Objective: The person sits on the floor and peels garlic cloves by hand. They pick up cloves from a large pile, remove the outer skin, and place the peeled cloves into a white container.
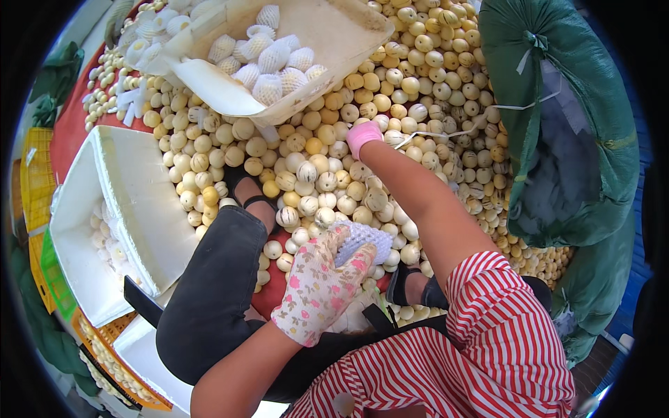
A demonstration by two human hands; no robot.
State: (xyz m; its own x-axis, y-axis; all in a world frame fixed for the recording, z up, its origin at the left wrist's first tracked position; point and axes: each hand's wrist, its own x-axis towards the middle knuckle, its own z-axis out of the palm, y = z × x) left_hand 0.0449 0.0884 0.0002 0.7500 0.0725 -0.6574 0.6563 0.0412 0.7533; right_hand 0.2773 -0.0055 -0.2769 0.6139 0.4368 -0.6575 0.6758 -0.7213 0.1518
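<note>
My left hand [319,285], in a white glove with a pink flower print, grips a white foam net sleeve [368,241] between thumb and fingers. Whether anything is inside the sleeve cannot be seen. In a pink glove, my right hand [364,137] reaches away into a large heap of pale yellow pepino melons [326,181], some with dark stripes. Its fingers are hidden by the hand itself and the fruit. Beyond the heap's near part, a white foam box [334,31] holds several melons in foam net sleeves [274,56].
At left stands another foam box [78,209] with sleeved fruit inside. A green sack [590,130] of pale packing material bulges at right, and a white strap [449,135] crosses the melons. Yellow crates [36,180] line the far left. My feet rest among the fruit.
</note>
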